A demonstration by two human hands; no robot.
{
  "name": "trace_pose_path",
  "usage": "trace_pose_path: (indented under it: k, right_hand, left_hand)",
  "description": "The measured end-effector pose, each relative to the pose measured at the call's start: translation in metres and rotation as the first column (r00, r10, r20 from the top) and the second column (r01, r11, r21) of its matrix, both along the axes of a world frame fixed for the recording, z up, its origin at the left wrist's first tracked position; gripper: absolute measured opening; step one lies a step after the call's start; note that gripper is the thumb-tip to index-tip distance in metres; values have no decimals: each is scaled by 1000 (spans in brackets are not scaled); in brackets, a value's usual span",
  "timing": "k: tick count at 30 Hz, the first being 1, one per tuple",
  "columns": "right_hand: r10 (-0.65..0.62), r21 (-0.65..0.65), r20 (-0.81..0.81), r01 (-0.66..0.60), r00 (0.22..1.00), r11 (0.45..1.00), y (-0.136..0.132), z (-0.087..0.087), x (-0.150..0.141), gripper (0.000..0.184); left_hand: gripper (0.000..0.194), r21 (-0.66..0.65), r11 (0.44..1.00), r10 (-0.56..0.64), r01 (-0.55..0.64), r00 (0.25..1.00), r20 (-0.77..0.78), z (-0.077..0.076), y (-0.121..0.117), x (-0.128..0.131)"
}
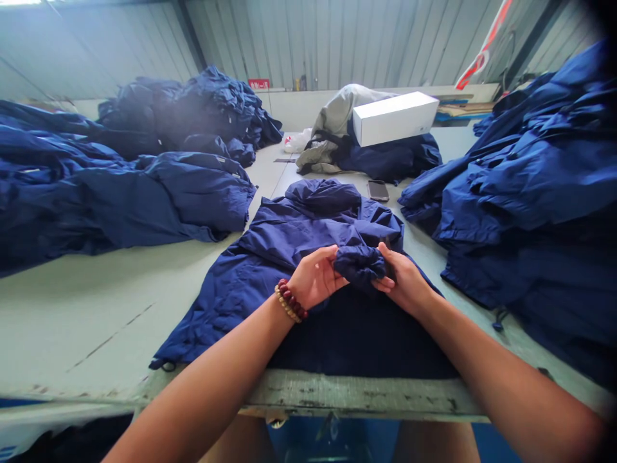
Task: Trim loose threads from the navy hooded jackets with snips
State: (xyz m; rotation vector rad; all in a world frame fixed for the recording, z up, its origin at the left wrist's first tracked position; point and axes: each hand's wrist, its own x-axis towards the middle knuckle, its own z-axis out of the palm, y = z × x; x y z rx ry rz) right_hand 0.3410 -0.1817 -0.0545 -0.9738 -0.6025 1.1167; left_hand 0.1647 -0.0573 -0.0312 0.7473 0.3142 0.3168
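Note:
A navy blue jacket [289, 257] lies spread on the table before me, its collar end away from me and its hem near the front edge. Between my hands, raised over the jacket, is a gathered sleeve cuff [359, 265]. My left hand [318, 276] pinches the cuff's left end between thumb and fingers; beaded bracelets [290, 301] circle that wrist. At the cuff's right end, my right hand [402, 273] grips with the thumb on top and fingertips beneath. A cord loop [168, 366] shows at the jacket's lower left corner.
Piles of navy garments flank me, one on the left [120, 193] and one on the right [535, 186]. Behind the jacket lies a phone [378, 190]. Farther back, a white box [395, 119] rests on dark and grey cloth. The table's front edge [357, 392] is worn.

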Motion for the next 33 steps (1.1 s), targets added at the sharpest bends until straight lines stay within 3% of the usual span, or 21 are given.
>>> trace_pose_path:
  k: [4,9,11,13,15,17,19,20,22,24,27,28,29,31,33]
  right_hand:
    - [-56,-8,12,56,998,998,1,-3,10,64]
    - [-70,25,57,69,996,997,-3,0,9,58]
    - [-113,20,115,111,987,994,-3,1,7,58]
    - [-200,12,250,203,947,979,-4,2,5,56]
    - [-307,37,462,328,832,944,-5,3,4,47]
    - [-395,103,666,447,633,889,-7,4,2,37]
    - [-403,153,792,491,458,858,-11,6,-1,29]
    - [-388,162,826,489,408,857,-12,7,-3,27]
    - [-342,149,854,446,391,883,-15,6,-3,24]
    - [-300,129,846,376,440,918,-16,4,0,28]
    - [-273,135,819,293,504,947,-13,-3,12,49]
    - [-283,142,815,300,506,943,-11,-6,17,54]
    - [-300,145,813,326,500,934,-8,-9,21,56]
    - [-303,115,824,381,478,917,-1,-15,29,63]
    - [-266,67,849,406,457,911,4,-20,34,69]
  left_hand:
    - [32,93,996,6,-12,997,71,2,-2,0]
    - [41,156,975,163,-160,987,-3,-1,-1,2]
    - [40,240,937,268,-253,963,-30,-2,-1,3]
    - [37,386,862,376,-330,925,-50,-3,-4,5]
    - [29,566,734,484,-376,874,-48,-3,-7,7]
    - [18,716,552,600,-427,800,14,-3,-12,8]
    - [15,807,368,673,-461,732,112,-2,-17,7]
    - [16,838,292,680,-461,716,156,-2,-18,6]
    - [18,897,164,643,-411,734,218,0,-19,3]
    - [25,950,18,584,-312,775,243,2,-14,-2]
    - [51,974,-209,621,-85,758,199,0,3,-8]
    - [63,971,-238,672,28,726,144,-3,10,-10]
    - [75,962,-224,725,155,686,58,-6,18,-10]
    - [89,912,-108,780,396,602,-169,-15,30,-10]
    - [90,836,-16,763,548,547,-345,-22,36,-8]
